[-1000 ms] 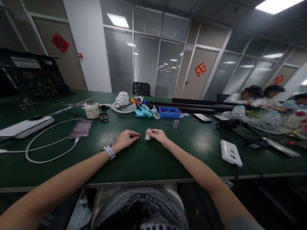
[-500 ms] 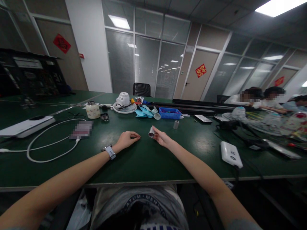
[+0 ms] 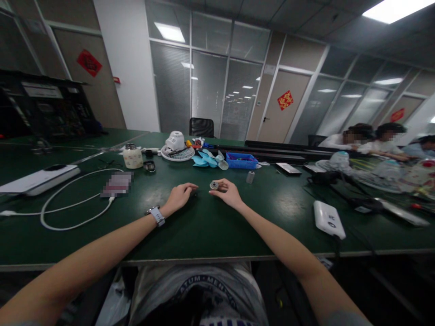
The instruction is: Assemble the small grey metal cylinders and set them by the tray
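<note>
In the head view my right hand [image 3: 229, 194] holds a small silvery metal cylinder [image 3: 214, 185] between thumb and fingers, its round end with a dark centre facing me. Across a short gap is my left hand [image 3: 180, 198], wearing a watch with a pale strap. Its thumb and fingers are drawn together at the tips; a tiny dark spot shows just below them, too small to name. A similar metal cylinder [image 3: 250, 177] stands upright on the green table [image 3: 210, 235], beyond my right hand.
Farther back lie a white fan body with its grille [image 3: 177, 151], light-blue fan blades [image 3: 206, 158] and a blue basket [image 3: 242, 160]. A cream jar [image 3: 132, 157] and looped white cable [image 3: 68, 228] are left. A white power bank [image 3: 328, 219] lies right. Other people [image 3: 360, 140] sit far right.
My right hand has turned the metal cylinder from lying tilted to showing its end face, and raised it slightly. The left fingers have shifted a little, now reaching slightly higher.
</note>
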`<action>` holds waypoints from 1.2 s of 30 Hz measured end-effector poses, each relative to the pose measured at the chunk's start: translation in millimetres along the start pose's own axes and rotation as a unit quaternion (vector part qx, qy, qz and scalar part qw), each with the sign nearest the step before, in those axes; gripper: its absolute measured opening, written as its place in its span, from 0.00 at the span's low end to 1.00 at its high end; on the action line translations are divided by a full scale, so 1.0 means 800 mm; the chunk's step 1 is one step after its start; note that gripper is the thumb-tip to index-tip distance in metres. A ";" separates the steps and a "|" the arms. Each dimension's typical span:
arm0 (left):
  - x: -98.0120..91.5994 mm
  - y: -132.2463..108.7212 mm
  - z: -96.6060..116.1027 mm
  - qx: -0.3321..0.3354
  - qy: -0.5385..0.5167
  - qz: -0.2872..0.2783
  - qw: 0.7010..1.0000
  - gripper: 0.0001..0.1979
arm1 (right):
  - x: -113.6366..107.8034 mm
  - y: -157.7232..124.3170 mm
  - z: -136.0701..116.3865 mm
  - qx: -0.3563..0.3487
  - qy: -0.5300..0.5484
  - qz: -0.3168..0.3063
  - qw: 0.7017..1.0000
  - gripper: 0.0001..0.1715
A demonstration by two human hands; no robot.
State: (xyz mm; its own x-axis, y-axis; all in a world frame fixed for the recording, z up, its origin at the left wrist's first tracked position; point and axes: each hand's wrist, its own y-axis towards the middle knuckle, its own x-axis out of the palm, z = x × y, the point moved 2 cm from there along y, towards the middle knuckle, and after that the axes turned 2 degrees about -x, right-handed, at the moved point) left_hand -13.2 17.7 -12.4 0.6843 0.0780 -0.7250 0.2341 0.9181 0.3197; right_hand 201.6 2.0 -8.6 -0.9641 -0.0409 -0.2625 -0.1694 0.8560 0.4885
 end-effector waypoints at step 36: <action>-0.002 0.002 -0.005 -0.071 0.043 0.038 0.996 0.17 | -0.235 0.018 0.098 0.133 -0.405 0.351 0.834 0.39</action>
State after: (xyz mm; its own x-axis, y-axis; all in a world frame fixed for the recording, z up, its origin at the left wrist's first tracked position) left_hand -16.8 20.5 -13.1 0.6333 0.1766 -0.7535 0.0796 0.9536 0.2904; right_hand 396.3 62.2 -17.4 -0.3336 0.7880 -0.5175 0.5338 0.6104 0.5853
